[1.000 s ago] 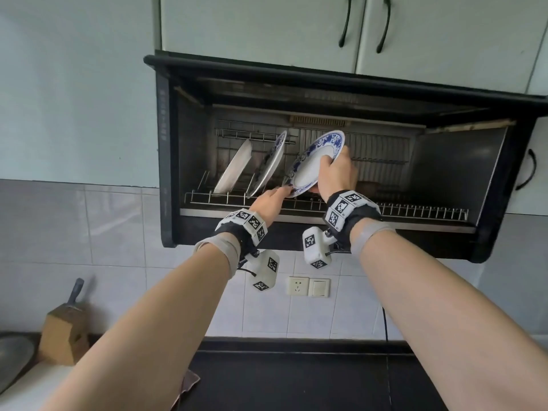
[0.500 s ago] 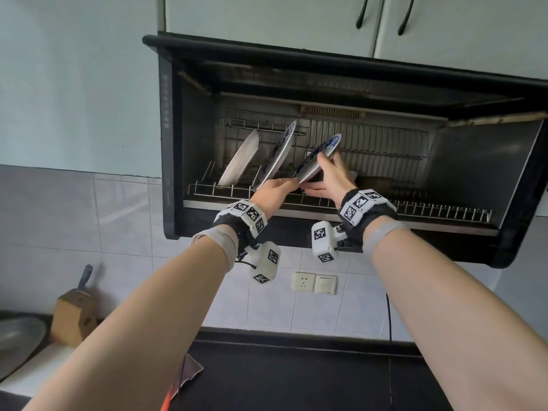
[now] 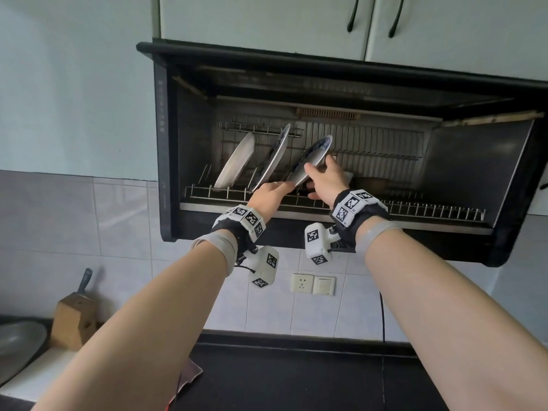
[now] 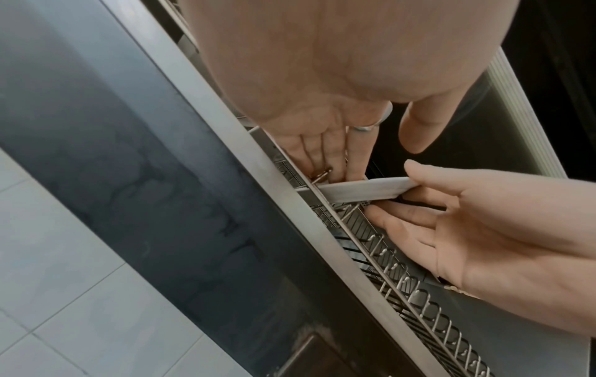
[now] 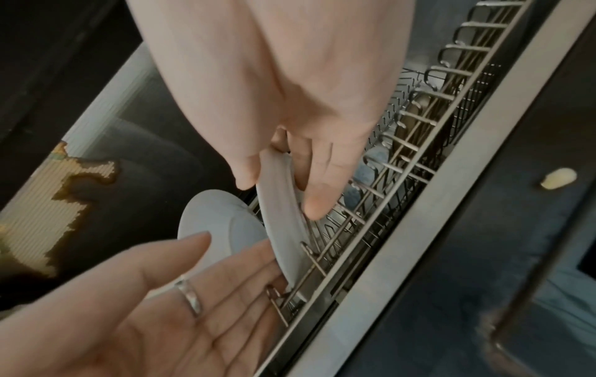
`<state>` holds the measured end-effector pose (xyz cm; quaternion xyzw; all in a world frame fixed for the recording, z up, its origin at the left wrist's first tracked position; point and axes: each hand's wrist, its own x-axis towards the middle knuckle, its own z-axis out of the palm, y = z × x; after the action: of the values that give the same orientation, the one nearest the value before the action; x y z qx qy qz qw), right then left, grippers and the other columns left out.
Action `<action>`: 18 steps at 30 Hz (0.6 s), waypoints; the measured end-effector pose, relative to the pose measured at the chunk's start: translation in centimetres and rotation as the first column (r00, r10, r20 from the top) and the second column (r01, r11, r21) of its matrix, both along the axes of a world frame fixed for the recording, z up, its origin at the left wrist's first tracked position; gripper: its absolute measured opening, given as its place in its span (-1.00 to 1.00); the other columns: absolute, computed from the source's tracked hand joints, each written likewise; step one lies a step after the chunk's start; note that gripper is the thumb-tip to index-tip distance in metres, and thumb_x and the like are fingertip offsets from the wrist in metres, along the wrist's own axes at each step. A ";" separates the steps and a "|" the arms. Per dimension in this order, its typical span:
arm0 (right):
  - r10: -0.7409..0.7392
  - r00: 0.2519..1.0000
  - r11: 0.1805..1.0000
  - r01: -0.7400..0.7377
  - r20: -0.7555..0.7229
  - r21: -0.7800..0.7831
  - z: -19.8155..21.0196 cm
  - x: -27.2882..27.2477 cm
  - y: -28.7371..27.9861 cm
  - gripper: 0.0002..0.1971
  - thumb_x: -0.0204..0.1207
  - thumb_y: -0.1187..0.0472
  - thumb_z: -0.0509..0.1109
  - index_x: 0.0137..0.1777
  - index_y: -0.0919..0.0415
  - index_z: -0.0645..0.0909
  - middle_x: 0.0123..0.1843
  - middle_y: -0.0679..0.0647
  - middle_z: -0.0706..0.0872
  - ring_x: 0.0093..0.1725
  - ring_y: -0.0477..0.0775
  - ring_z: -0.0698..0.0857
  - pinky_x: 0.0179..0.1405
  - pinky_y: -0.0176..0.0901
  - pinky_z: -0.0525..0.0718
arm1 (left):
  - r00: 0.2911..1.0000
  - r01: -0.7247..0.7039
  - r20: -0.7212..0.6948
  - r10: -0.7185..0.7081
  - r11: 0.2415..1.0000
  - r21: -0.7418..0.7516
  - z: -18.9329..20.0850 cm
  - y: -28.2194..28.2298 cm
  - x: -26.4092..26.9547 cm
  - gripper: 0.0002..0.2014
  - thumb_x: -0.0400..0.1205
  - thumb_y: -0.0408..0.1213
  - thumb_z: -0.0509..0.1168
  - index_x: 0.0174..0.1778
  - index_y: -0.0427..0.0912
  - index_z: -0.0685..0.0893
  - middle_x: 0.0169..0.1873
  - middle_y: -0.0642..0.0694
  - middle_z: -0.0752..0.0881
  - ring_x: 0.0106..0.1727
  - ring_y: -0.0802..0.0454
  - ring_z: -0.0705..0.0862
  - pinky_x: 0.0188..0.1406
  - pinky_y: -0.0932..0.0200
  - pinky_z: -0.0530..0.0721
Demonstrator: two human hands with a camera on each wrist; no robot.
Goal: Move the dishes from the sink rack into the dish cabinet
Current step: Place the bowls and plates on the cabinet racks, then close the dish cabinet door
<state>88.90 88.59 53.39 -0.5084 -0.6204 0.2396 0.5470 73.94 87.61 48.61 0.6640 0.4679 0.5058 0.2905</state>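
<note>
The black dish cabinet [image 3: 166, 143] hangs open above the counter with a wire rack [image 3: 430, 207] inside. A white plate [image 3: 235, 161] and a blue-patterned plate [image 3: 274, 157] lean in the rack's left slots. To their right leans a third blue-and-white plate [image 3: 311, 161] [image 5: 283, 224], its lower edge down among the rack wires. My right hand [image 3: 318, 169] [image 5: 280, 196] pinches its rim between thumb and fingers. My left hand [image 3: 275, 191] [image 4: 325, 158], which wears a ring, keeps its fingers straight against the plate's lower edge [image 4: 364, 190].
The rack's right part holds only bare wires, with a brown bowl [image 3: 373, 182] behind my right hand. Below lie a black cooktop [image 3: 296, 381], a wooden knife block [image 3: 74, 321], a grey pan [image 3: 17, 342] and a wall socket [image 3: 302, 283]. Closed cupboard doors [image 3: 267, 22] sit above.
The blue-and-white plate has turned from facing me to leaning edge-on and has come down into the rack beside the second plate. Both hands followed it inward.
</note>
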 end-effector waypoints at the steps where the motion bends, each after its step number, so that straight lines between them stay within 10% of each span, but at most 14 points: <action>1: 0.004 1.000 1.000 -0.004 0.014 0.003 0.2 0.2 -0.1 -0.32 0.69 -0.03 0.33 0.73 0.05 0.16 0.37 0.08 0.59 0.13 0.11 0.76 -0.02 0.08 0.85 | 1.000 -0.001 -0.005 0.001 1.000 0.017 0.2 -0.3 0.1 -0.33 0.53 0.22 0.21 0.53 -0.04 0.64 0.48 -0.10 0.66 0.54 -0.05 0.56 0.63 -0.09 0.40; 4: -0.018 1.000 0.999 0.017 0.025 0.038 0.9 1.3 -0.8 -0.19 0.62 -0.18 0.34 0.76 -0.05 0.03 0.60 0.10 0.46 0.00 0.03 0.74 0.07 0.10 0.83 | 0.999 -0.026 -0.031 0.029 0.994 0.106 1.3 -1.9 0.5 -0.40 0.53 0.11 0.21 0.49 0.05 0.67 0.39 -0.04 0.72 0.45 0.01 0.61 0.56 -0.01 0.45; 8: -0.068 0.998 0.982 0.070 -0.017 0.176 2.9 3.3 -2.5 -0.27 0.62 -0.17 0.34 0.71 0.04 0.19 0.50 0.04 0.57 0.34 0.09 0.65 0.36 0.05 0.62 | 0.997 -0.068 -0.009 0.073 0.966 0.250 4.8 -4.6 1.2 -0.51 0.52 0.05 0.22 0.33 0.03 0.75 0.21 -0.02 0.83 0.27 0.05 0.74 0.43 0.02 0.62; 12: -0.091 0.988 0.906 0.135 -0.126 0.401 5.8 4.9 -4.9 -0.40 0.63 0.03 0.39 0.63 0.02 0.29 0.27 -0.03 0.64 -0.03 0.01 0.72 -0.18 -0.23 0.75 | 0.981 -0.156 0.169 0.098 0.916 0.371 8.2 -6.2 1.9 -0.69 0.60 0.02 0.25 0.25 0.15 0.64 0.06 0.07 0.83 0.13 0.04 0.81 0.32 -0.11 0.74; 18: -0.015 0.962 0.914 0.123 -0.272 0.385 8.8 6.1 -6.2 -0.59 0.63 -0.13 0.29 0.38 0.04 0.47 0.18 -0.02 0.73 0.01 0.02 0.76 0.10 0.16 0.78 | 0.939 -0.214 0.322 0.117 0.934 0.285 12.7 -6.7 1.7 -0.39 0.54 0.25 0.23 0.43 -0.04 0.50 0.08 0.02 0.77 0.13 -0.09 0.81 0.28 -0.20 0.76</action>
<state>94.99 82.43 62.18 -0.3717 -0.5594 0.1539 0.7247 75.63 80.87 61.36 0.5751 0.3862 0.6919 0.2036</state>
